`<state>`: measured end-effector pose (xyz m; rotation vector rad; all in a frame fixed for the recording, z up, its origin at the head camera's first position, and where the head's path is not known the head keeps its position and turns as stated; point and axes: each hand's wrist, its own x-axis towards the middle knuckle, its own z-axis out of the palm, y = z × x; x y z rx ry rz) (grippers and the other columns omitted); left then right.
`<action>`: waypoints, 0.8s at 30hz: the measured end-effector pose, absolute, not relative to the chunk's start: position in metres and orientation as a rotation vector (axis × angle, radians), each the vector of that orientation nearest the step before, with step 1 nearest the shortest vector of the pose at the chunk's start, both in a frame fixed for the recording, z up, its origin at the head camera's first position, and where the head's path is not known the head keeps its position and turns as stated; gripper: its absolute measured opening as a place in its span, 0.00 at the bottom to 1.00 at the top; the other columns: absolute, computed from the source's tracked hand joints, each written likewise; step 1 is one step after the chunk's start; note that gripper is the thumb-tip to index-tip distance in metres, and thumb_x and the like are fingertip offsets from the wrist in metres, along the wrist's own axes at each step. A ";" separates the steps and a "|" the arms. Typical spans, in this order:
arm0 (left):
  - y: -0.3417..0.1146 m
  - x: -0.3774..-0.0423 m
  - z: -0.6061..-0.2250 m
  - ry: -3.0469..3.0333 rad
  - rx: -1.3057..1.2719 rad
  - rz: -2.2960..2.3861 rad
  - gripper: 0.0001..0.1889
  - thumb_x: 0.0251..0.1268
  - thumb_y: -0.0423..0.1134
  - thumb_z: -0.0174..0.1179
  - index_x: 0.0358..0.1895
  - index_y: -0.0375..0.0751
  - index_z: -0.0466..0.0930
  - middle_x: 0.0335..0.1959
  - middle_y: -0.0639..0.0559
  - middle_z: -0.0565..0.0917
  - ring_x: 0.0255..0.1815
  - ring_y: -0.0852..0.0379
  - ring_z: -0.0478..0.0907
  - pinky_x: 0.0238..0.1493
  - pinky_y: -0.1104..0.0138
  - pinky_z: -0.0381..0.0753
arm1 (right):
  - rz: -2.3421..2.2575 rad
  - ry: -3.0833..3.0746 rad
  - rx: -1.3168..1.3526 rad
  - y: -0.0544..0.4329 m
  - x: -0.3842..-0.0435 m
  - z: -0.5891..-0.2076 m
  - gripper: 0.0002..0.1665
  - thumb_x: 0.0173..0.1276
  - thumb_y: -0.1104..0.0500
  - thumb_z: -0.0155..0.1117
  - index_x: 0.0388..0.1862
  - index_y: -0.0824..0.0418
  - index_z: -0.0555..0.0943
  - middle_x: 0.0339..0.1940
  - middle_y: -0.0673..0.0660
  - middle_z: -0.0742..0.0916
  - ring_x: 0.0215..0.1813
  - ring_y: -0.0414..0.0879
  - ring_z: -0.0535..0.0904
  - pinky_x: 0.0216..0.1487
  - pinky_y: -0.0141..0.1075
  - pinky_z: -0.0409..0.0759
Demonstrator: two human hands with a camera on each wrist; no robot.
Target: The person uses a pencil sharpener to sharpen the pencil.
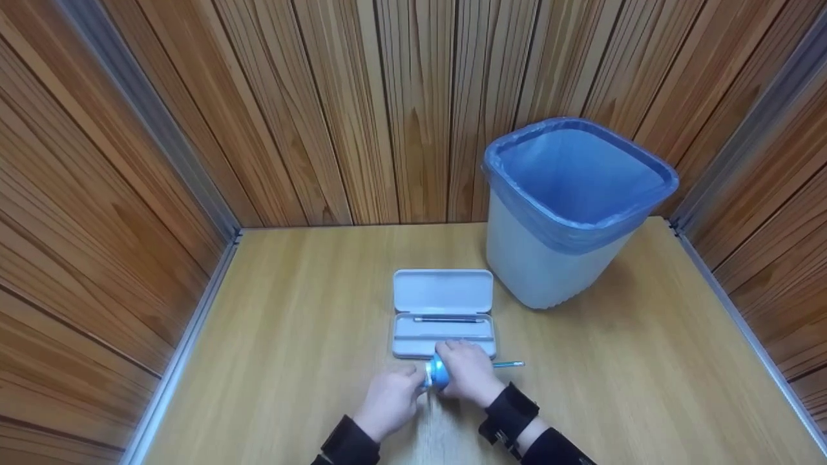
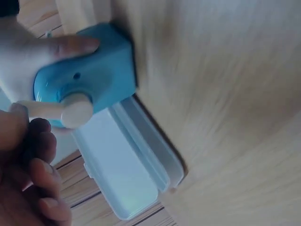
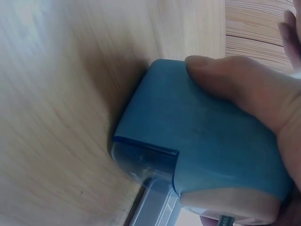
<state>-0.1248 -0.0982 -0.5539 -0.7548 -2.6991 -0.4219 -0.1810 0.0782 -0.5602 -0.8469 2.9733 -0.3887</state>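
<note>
A blue crank pencil sharpener [image 1: 440,372] sits on the table just in front of an open pencil case [image 1: 442,292]. My right hand [image 1: 470,371] grips its body, thumb along one side in the right wrist view. Between thumb and fingers, my left hand [image 1: 390,402] pinches the knob end of the white crank handle [image 2: 77,111]. A green-blue pencil [image 1: 510,364] sticks out of the sharpener's other end, to the right. Its point is hidden inside. The sharpener's clear dark-blue shavings drawer [image 3: 143,160] shows low on its side.
One dark pencil [image 1: 448,320] lies in the back groove of the case. A white bin [image 1: 543,274] lined with a blue bag stands at the back right. Wood-panelled walls [image 1: 420,116] close off the back and both sides of the table [image 1: 291,310].
</note>
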 end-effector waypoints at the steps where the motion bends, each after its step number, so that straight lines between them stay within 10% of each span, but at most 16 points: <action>1: -0.098 -0.123 -0.555 -2.699 -0.772 -0.406 0.03 0.56 0.38 0.68 0.32 0.45 0.85 0.21 0.58 0.75 0.22 0.63 0.67 0.26 0.72 0.67 | -0.382 2.972 -0.843 0.078 -0.181 -0.560 0.36 0.35 0.51 0.84 0.45 0.56 0.78 0.37 0.53 0.85 0.39 0.51 0.79 0.42 0.46 0.79; 24: -0.089 -0.150 -0.594 -3.025 -0.723 -0.002 0.05 0.48 0.42 0.68 0.22 0.48 0.82 0.20 0.55 0.81 0.21 0.56 0.75 0.28 0.64 0.69 | -0.312 2.945 -0.939 0.080 -0.185 -0.560 0.33 0.38 0.47 0.83 0.42 0.54 0.76 0.34 0.50 0.83 0.36 0.48 0.78 0.38 0.40 0.77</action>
